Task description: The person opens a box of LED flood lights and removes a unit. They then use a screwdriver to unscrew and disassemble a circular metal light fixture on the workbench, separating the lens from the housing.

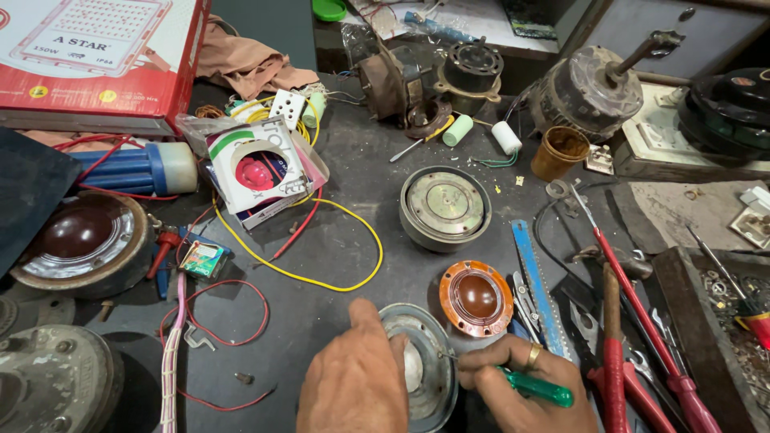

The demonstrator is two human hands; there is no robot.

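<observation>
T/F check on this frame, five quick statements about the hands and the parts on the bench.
1. The right hand holds a green-handled screwdriver. True.
2. The left hand rests on the round metal plate. True.
3. The orange-rimmed diaphragm is in the left hand. False: it lies on the bench, beside the plate.
4. The yellow wire is coiled around the screwdriver. False: it loops loose on the bench, apart from both hands.
5. A blue hacksaw blade lies right of the diaphragm. True.

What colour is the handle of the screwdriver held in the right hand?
Green, translucent-looking. The screwdriver handle sticks out of the right hand, seen clearly in the head view.
</observation>
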